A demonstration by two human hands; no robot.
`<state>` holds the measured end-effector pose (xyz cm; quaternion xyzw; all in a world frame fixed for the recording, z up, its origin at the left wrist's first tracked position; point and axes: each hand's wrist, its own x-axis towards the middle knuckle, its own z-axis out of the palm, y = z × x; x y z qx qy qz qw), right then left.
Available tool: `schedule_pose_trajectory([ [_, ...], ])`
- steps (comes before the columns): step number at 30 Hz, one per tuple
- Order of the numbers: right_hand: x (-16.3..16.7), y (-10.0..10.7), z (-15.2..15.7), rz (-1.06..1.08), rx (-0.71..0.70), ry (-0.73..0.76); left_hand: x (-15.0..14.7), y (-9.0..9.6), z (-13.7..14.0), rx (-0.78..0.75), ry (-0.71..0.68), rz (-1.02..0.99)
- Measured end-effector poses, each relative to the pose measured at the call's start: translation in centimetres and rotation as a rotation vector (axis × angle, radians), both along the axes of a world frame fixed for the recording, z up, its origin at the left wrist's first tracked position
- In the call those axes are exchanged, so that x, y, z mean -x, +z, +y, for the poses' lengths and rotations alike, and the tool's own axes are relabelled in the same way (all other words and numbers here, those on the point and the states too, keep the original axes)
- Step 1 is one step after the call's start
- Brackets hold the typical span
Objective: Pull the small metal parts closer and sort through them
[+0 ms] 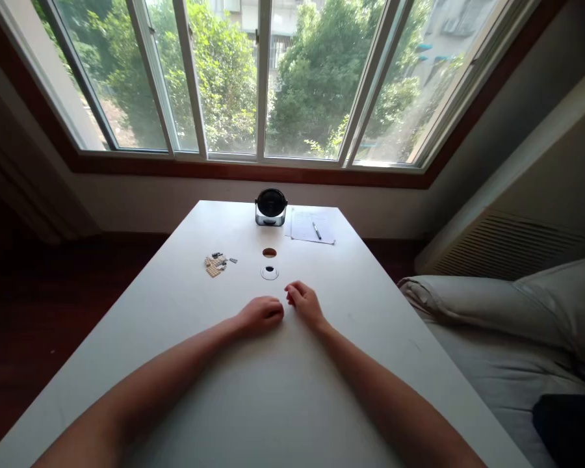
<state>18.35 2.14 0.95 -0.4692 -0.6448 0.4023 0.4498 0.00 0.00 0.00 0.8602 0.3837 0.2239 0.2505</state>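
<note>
My left hand [263, 313] rests on the white table [175, 364] as a loose fist, with nothing showing in it. Close to its right, my right hand [304, 303] lies with fingers curled in, and no object is visible there either. A small gap separates the hands. Just beyond them sits a white ring-shaped cover [270, 275] with a dark opening, behind which is a round hole [270, 253] in the tabletop. Farther left lies a small heap of tan gridded pieces [214, 266] with some dark grey bits [233, 260] around it.
At the table's far end stands a round black object on a stand [271, 203]. Beside it, paper sheets [302, 227] carry a pen [316, 230]. A window [263, 97] is beyond the table. To the right is a bed or couch with a pale cushion [468, 299].
</note>
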Motion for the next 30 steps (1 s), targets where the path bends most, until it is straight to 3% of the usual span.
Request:
schedule_pose_trajectory([
  [2,-0.4,-2.1,0.0,0.034,0.050,0.035,1.2,-0.4,0.3,0.008,0.111,-0.022],
  [5,-0.6,-3.0,-1.6,-0.068,0.005,0.136,2.4,-0.6,-0.6,0.019,0.299,-0.041],
  [11,-0.2,-2.0,-3.1,-0.192,-0.074,0.204,2.1,0.3,-2.7,0.046,0.169,-0.020],
  [30,-0.2,-2.4,-5.1,-0.215,-0.142,0.132,2.5,-0.4,-5.5,-0.015,0.209,-0.045],
])
